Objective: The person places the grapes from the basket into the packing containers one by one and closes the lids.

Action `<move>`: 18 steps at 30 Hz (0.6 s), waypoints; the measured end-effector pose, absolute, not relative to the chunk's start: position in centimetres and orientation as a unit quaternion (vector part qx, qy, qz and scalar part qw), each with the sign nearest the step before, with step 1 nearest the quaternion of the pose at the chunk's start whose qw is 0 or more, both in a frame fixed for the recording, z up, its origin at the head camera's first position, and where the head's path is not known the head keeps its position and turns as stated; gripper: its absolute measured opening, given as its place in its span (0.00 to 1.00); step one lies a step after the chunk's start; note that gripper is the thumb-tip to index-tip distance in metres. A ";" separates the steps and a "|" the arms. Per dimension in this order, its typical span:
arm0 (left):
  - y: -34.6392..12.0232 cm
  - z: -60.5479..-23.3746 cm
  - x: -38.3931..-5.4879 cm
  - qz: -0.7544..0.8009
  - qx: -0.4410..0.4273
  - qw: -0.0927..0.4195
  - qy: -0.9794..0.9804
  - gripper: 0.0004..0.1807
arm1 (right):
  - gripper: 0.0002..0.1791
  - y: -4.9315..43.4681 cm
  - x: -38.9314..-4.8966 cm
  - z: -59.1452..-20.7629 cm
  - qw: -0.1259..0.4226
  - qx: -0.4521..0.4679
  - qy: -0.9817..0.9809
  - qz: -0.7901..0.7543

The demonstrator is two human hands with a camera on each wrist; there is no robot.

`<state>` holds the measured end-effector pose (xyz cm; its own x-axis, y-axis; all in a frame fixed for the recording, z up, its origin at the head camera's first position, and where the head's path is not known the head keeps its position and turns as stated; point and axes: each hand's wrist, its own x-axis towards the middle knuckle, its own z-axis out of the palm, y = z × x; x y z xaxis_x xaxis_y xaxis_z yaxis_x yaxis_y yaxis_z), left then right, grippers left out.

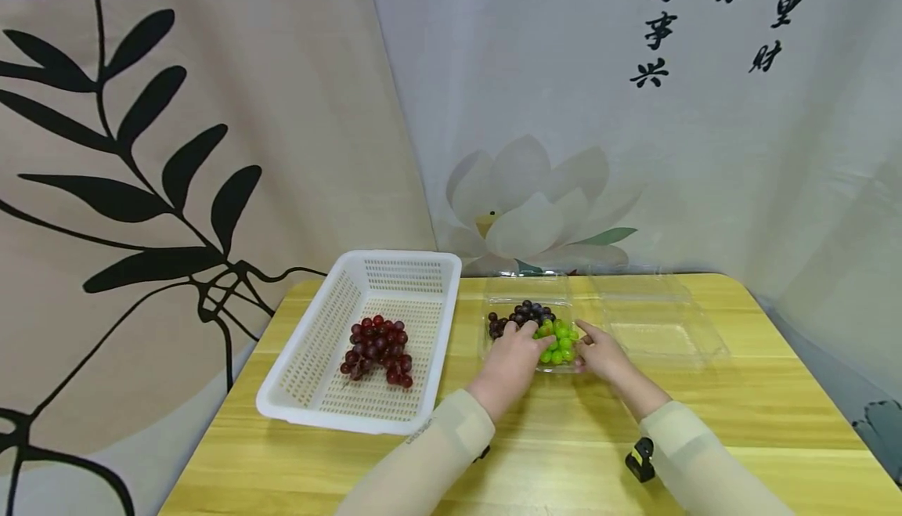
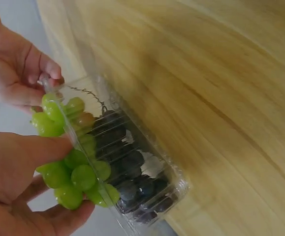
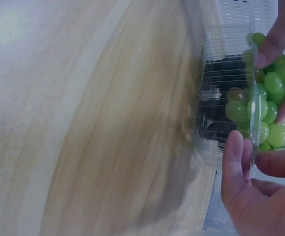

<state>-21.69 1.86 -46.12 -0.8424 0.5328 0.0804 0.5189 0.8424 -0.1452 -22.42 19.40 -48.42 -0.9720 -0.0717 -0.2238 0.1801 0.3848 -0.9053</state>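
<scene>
A bunch of green grapes (image 1: pixel 559 341) lies at the near right of a clear plastic clamshell box (image 2: pixel 132 216), rising above its rim. Dark grapes (image 1: pixel 530 313) fill the box behind and beneath them, showing through the ribbed wall in both wrist views. My left hand (image 1: pixel 509 366) reaches over the box from the left, its thumb and fingers around the green grapes. At the box's right side, my right hand (image 3: pixel 263 194) pinches the rim between thumb and fingers. The box's lid (image 1: pixel 528 289) stands open at the back.
To the left stands a white plastic basket (image 1: pixel 296 379) holding a bunch of red grapes (image 1: pixel 378 348). Another clear clamshell box (image 1: pixel 655 336) lies open on the right of the wooden table (image 1: pixel 564 453). A printed curtain (image 1: pixel 317 109) hangs behind the table.
</scene>
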 end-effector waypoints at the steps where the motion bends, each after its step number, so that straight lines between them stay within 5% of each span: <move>1: 1.9 -46.2 -21.8 0.060 -0.272 0.058 -0.959 0.31 | 0.30 19.3 -22.5 -48.4 0.111 0.029 0.827 -0.550; 10: 1.5 -46.2 -21.9 -0.058 -0.267 0.010 -0.962 0.27 | 0.30 19.2 -22.8 -48.7 0.109 0.040 0.829 -0.547; 18: 1.2 -46.0 -21.3 -0.153 -0.233 0.084 -0.957 0.19 | 0.31 19.2 -22.9 -48.9 0.108 0.042 0.837 -0.534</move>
